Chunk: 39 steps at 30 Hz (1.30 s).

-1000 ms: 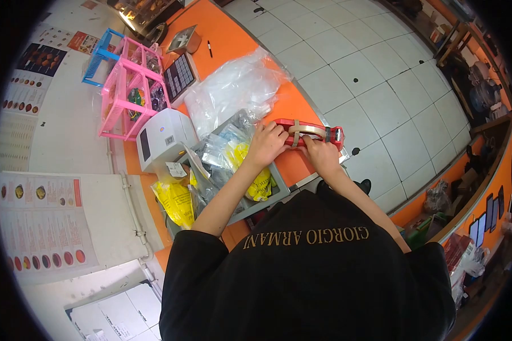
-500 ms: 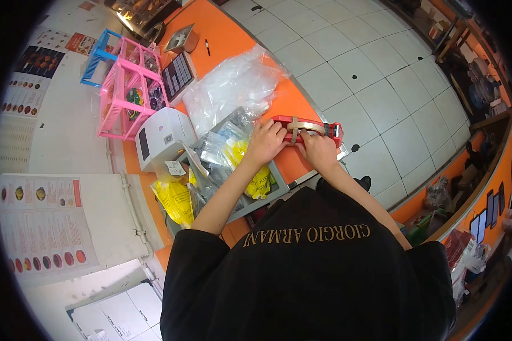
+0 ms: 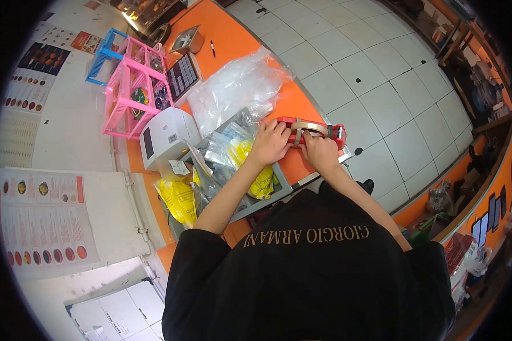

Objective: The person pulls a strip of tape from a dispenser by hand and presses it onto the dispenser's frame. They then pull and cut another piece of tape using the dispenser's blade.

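Observation:
A red tape dispenser (image 3: 336, 134) with a roll of tape (image 3: 311, 126) in it lies at the right edge of the orange counter. A brown band crosses its body. My left hand (image 3: 271, 141) is closed over its left end, fingers curled on the red frame. At the near side, my right hand (image 3: 320, 149) has its fingers bent and pressed against the dispenser beside the roll; the fingertips are partly hidden. Just left of my left hand is a grey bin (image 3: 284, 184) holding clear bags and yellow printed bags (image 3: 260, 176).
Clear plastic bags (image 3: 233, 85) are heaped on the orange counter (image 3: 210, 23). A white printer-like machine (image 3: 170, 136), a keypad device (image 3: 183, 77), a pink basket rack (image 3: 116, 102) and a pen (image 3: 212, 49) stand or lie farther off. Tiled floor (image 3: 381, 102) borders the counter's right edge.
The view has shifted slightly. Both hands stay on the tape dispenser, with hardly any visible change in their grip.

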Available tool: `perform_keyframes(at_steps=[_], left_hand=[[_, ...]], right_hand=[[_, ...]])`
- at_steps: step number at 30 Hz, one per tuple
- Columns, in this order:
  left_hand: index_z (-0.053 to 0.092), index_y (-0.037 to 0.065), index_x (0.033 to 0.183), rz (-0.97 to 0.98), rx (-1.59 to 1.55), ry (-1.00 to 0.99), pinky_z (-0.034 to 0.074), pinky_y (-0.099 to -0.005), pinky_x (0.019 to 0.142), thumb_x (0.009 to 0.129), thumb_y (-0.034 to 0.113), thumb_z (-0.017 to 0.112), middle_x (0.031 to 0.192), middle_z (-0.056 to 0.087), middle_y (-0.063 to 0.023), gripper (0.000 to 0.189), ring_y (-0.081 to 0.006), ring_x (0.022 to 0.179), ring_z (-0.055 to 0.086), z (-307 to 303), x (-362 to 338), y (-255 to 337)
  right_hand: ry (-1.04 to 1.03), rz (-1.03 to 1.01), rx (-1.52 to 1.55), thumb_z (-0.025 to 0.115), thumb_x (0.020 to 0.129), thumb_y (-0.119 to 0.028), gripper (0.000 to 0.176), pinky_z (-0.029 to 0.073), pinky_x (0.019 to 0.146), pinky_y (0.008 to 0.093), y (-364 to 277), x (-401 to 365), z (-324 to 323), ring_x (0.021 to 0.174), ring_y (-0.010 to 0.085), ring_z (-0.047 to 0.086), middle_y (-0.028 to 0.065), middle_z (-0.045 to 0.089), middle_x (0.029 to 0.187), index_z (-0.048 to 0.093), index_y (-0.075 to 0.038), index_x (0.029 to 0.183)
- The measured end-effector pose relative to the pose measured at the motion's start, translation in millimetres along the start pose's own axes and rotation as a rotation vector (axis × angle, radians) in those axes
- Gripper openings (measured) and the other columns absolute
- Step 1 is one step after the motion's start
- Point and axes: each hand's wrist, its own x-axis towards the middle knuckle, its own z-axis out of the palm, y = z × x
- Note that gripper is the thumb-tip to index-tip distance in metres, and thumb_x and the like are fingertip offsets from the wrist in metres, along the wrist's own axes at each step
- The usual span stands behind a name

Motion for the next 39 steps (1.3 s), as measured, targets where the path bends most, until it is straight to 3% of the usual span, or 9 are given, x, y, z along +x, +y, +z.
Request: perform_keyframes(at_steps=[9, 18, 24, 29, 33, 35, 39], left_hand=[[0.061, 0.007, 0.094, 0.111, -0.032, -0.015, 0.041, -0.0409, 0.086, 0.065, 0.025, 0.074, 0.093, 0.054, -0.0060, 0.036, -0.0263, 0.095, 0.051, -1.2, 1.3, -12.1], [0.061, 0.008, 0.094, 0.049, -0.028, -0.013, 0.041, -0.0399, 0.086, 0.067, 0.025, 0.074, 0.093, 0.054, -0.0053, 0.035, -0.0253, 0.096, 0.051, 5.8, 2.0, -8.7], [0.061, 0.008, 0.094, 0.137, -0.052, -0.060, 0.040, -0.0417, 0.089, 0.067, 0.019, 0.072, 0.093, 0.054, -0.0057, 0.031, -0.0254, 0.097, 0.051, 1.8, 1.4, -21.0], [0.060, 0.003, 0.104, 0.248, -0.232, -0.121, 0.042, -0.0395, 0.090, 0.066, 0.010, 0.071, 0.095, 0.057, -0.0097, 0.040, -0.0294, 0.095, 0.052, -1.4, 2.6, -37.5], [0.059, 0.002, 0.109, 0.243, -0.345, -0.071, 0.043, -0.0389, 0.088, 0.067, 0.010, 0.071, 0.096, 0.058, -0.0118, 0.044, -0.0306, 0.095, 0.053, -12.1, -0.8, -33.9], [0.058, 0.003, 0.106, 0.136, -0.369, -0.037, 0.044, -0.0395, 0.087, 0.068, 0.012, 0.070, 0.098, 0.059, -0.0109, 0.041, -0.0298, 0.097, 0.053, -18.2, -4.7, -23.6], [0.057, 0.003, 0.107, 0.057, -0.289, -0.020, 0.044, -0.0397, 0.086, 0.068, 0.017, 0.072, 0.099, 0.060, -0.0111, 0.044, -0.0301, 0.097, 0.053, -9.9, -5.1, -15.5]], right_hand=[[0.034, -0.051, -0.057, 0.073, 0.073, -0.029, 0.040, 0.052, 0.049, 0.0344, 9.6, -0.3, 12.2, 0.056, 0.0245, 0.065, 0.0091, 0.064, 0.063, 0.060, -0.003, 0.102], [0.009, -0.025, -0.071, 0.073, 0.073, -0.033, 0.036, 0.052, 0.049, 0.0329, 3.4, 2.7, 5.7, 0.055, 0.0233, 0.065, 0.0079, 0.063, 0.061, 0.061, -0.006, 0.093], [0.052, -0.057, -0.054, 0.073, 0.073, -0.030, 0.033, 0.052, 0.050, 0.0334, 7.0, 2.8, 9.1, 0.056, 0.0228, 0.065, 0.0077, 0.063, 0.063, 0.061, -0.007, 0.094], [0.026, -0.032, -0.077, 0.068, 0.078, -0.023, 0.030, 0.052, 0.050, 0.0356, 8.7, 0.6, 14.7, 0.058, 0.0236, 0.065, 0.0094, 0.064, 0.066, 0.059, -0.006, 0.101], [-0.005, -0.076, -0.058, 0.064, 0.081, -0.019, 0.029, 0.052, 0.050, 0.0365, 13.6, -10.9, 2.4, 0.061, 0.0245, 0.066, 0.0112, 0.064, 0.069, 0.057, -0.005, 0.106], [0.039, -0.079, 0.060, 0.062, 0.083, -0.016, 0.030, 0.051, 0.050, 0.0367, 13.5, -24.6, -17.9, 0.059, 0.0252, 0.065, 0.0097, 0.063, 0.070, 0.055, -0.006, 0.110], [0.124, -0.099, 0.246, 0.063, 0.080, -0.014, 0.027, 0.051, 0.055, 0.0372, 28.3, -42.3, -47.6, 0.065, 0.0271, 0.064, 0.0101, 0.063, 0.077, 0.056, -0.007, 0.106]])
